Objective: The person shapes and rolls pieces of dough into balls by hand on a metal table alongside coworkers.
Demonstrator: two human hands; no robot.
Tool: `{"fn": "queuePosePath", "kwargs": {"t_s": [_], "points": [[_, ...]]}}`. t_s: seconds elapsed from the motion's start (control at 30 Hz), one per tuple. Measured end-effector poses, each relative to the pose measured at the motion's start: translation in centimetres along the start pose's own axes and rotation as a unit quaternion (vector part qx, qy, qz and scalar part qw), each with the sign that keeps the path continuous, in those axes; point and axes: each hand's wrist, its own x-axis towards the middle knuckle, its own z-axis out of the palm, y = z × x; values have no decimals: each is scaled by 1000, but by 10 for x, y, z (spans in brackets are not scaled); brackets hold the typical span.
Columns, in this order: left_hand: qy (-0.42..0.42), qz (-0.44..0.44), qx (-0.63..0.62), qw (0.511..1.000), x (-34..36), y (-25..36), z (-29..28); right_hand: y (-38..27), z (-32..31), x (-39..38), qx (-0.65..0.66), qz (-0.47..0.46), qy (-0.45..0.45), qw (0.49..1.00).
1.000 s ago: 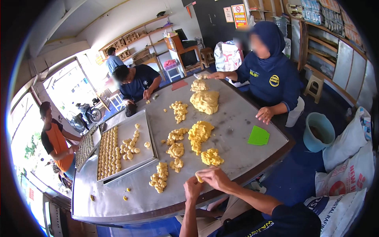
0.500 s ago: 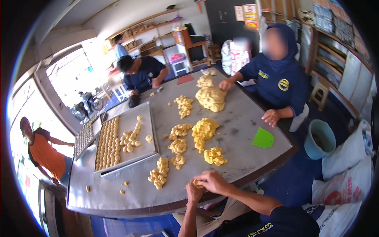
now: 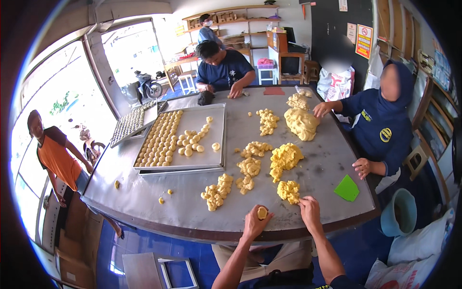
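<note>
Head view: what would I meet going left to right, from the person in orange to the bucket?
Orange-shirted person, large tray, left hand holding a dough piece, crumbly yellow mound, right hand, green scraper, light-blue bucket.

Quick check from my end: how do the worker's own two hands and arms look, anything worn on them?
The left hand and right hand are ungloved, with no ring, watch or bracelet that I can make out. Both forearms are uncovered. A dark navy sleeve shows on the right arm; the left sleeve is out of view.
</note>
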Motion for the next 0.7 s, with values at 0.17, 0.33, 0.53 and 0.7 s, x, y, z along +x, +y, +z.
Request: {"fn": "queuePosePath", "kwargs": {"t_s": [0.17,0.33,0.53,0.7], "points": [[9,50,-8,999,-1,-5,1,-2,2,4,32,-8,10,999],[-42,10,-15,999,-4,-2,0,5,-2,2,-33,-40,-32,998],[-28,50,-10,998,-3,2,3,-44,-23,-6,112,24,-49,992],[-82,49,22,995,-4,-22,6,-113,-1,-4,204,4,-173,964]]}}
